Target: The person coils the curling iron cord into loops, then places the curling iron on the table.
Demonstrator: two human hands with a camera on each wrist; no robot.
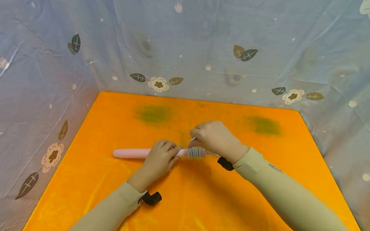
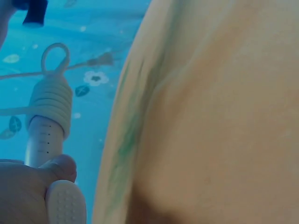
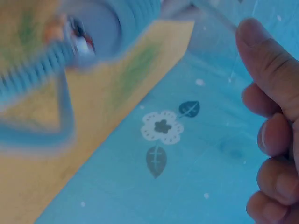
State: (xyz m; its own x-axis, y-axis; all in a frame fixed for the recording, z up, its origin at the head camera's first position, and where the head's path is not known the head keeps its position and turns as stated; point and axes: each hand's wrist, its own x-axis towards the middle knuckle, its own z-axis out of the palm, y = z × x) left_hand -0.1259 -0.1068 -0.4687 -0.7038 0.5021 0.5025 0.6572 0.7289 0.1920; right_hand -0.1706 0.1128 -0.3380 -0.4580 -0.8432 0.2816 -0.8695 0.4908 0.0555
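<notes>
Floral cloth [image 1: 193,41] backs an orange-covered table [image 1: 178,215]. The left hand [image 1: 160,158] curls round a pink curling iron [image 1: 130,153]; just beside it, cord coils [image 1: 196,152] wrap the handle [image 2: 44,140], and the right hand [image 1: 215,137] pinches the loose cord [image 3: 217,17], a black wrist device [image 1: 225,164] just below.

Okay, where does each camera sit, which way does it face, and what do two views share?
Head: head-worn, faces forward and down at the orange tabletop; shows sleeves, left hand and right hand.
Left wrist: on that wrist, faces along the pink wand toward its wound cord; left hand at lower left.
Right wrist: on that wrist, faces past the wand's blurred cord end toward the patterned curtain; right hand at the right edge.
Head and left wrist both show the left hand and the cord wound around the wand.
</notes>
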